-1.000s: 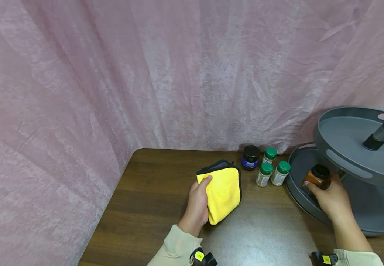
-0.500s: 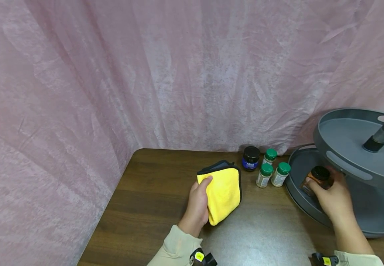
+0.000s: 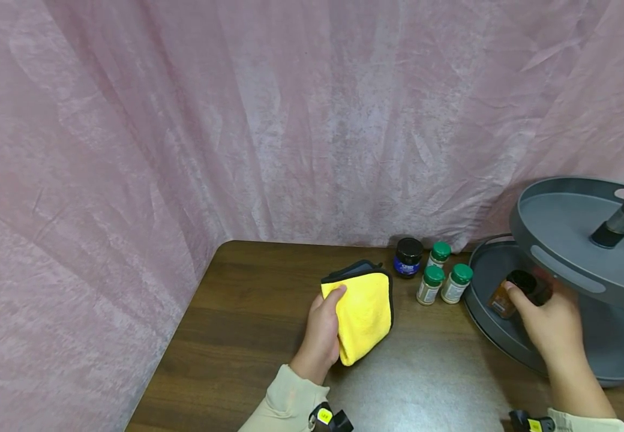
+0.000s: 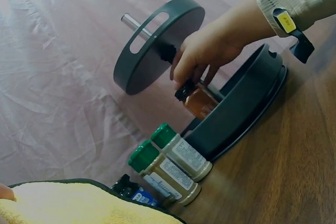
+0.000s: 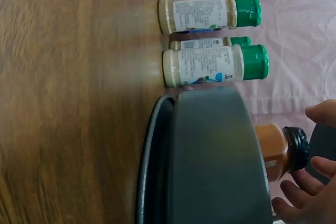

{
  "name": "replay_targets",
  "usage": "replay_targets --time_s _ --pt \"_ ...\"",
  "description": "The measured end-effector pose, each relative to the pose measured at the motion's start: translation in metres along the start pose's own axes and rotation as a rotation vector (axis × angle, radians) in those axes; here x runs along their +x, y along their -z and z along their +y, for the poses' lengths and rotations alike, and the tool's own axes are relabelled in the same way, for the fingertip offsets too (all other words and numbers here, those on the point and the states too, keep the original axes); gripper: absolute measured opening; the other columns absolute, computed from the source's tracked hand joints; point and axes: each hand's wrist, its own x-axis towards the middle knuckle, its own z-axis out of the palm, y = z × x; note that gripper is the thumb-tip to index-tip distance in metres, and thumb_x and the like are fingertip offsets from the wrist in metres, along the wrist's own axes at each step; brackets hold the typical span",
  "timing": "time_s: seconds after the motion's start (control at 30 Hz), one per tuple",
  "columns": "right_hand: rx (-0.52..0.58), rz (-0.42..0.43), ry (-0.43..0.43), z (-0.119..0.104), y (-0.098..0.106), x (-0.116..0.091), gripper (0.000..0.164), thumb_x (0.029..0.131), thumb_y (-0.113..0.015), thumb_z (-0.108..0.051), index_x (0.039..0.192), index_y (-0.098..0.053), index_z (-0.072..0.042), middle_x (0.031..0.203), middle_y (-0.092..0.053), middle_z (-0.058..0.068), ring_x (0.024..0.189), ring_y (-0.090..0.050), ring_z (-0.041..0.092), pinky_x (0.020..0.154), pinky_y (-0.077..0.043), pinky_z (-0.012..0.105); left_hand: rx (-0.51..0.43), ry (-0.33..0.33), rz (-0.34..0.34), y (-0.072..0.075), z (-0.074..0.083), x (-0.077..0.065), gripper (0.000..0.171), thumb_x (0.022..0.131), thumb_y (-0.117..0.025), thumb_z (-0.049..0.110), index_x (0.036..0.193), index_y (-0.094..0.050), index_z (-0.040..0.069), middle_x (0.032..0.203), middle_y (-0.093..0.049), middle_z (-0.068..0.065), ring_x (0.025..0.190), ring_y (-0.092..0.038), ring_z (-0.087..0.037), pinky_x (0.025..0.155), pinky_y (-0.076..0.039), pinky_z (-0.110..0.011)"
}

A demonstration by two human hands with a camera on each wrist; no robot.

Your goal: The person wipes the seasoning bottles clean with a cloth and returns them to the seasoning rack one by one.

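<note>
My left hand (image 3: 320, 333) grips a folded yellow cloth (image 3: 363, 315) with dark edging, thumb on top, above the wooden table. A brown-orange jar with a black lid (image 3: 502, 300) stands in the lower tier of a grey two-tier round tray (image 3: 609, 348), near its left wall. Around the jar's lid is my right hand (image 3: 552, 321), its fingers spread. In the right wrist view the thumb (image 5: 323, 113) is apart from the black lid (image 5: 297, 148), with the other fingers close below it; whether one touches is hard to tell.
Left of the tray stand several green-capped shakers (image 3: 428, 285) and a black-lidded jar with a blue label (image 3: 408, 258). The tray's upper tier (image 3: 571, 216) overhangs the lower one beside my right hand. A pink curtain (image 3: 312, 120) hangs behind the table (image 3: 247, 300).
The brown-orange jar has been lowered into the lower tier. My right hand has loosened and drawn slightly right of it. The left hand with the cloth has hardly moved.
</note>
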Motion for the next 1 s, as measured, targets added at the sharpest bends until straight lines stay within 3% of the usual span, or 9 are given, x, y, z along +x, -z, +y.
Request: replay_targets --time_s 0.43,0.73,0.87,0.93,1.0 --pt "-0.029 0.029 0.083 -0.018 0.003 -0.009 0.059 0.097 -0.066 -0.025 0.148 -0.046 -0.004 0.148 -0.048 0.029 0.141 -0.039 0.049 0.116 -0.027 0.063 0.002 0.005 -0.011 -0.001 0.001 -0.001 0.039 0.098 -0.059 0.033 0.129 -0.054 0.010 0.116 -0.066 -0.004 0.102 -0.066 -0.016 0.088 -0.054 -0.032" --pt "-0.021 0.042 0.197 -0.033 -0.005 -0.022 0.049 0.096 -0.069 -0.019 0.142 -0.056 -0.007 0.139 -0.055 0.029 0.128 -0.046 0.049 0.101 -0.034 0.063 0.019 0.013 -0.017 -0.001 0.001 -0.001 0.039 0.098 -0.059 0.034 0.130 -0.053 0.011 0.118 -0.065 -0.004 0.103 -0.065 -0.016 0.088 -0.053 -0.031" --pt "0.007 0.060 0.238 -0.037 -0.013 -0.028 0.044 0.093 -0.072 -0.016 0.136 -0.062 -0.011 0.137 -0.055 0.015 0.120 -0.053 0.023 0.101 -0.043 0.028 0.012 0.013 -0.012 -0.002 0.001 -0.001 0.039 0.098 -0.059 0.034 0.130 -0.054 0.011 0.118 -0.065 -0.004 0.103 -0.065 -0.016 0.088 -0.053 -0.031" --pt "0.016 0.070 0.248 -0.038 -0.018 -0.031 0.040 0.093 -0.072 -0.014 0.132 -0.064 -0.012 0.127 -0.057 0.006 0.108 -0.052 0.003 0.089 -0.040 0.008 0.013 0.014 -0.010 -0.002 0.001 -0.002 0.039 0.098 -0.059 0.034 0.130 -0.054 0.011 0.118 -0.065 -0.004 0.103 -0.065 -0.016 0.088 -0.053 -0.031" --pt "0.028 0.072 0.267 -0.038 -0.023 -0.034 0.038 0.092 -0.073 -0.012 0.129 -0.066 -0.011 0.119 -0.056 0.000 0.098 -0.047 -0.011 0.080 -0.037 -0.001 0.014 0.015 -0.008 -0.001 0.001 -0.002 0.039 0.098 -0.059 0.034 0.129 -0.054 0.011 0.117 -0.065 -0.004 0.103 -0.065 -0.016 0.088 -0.053 -0.031"
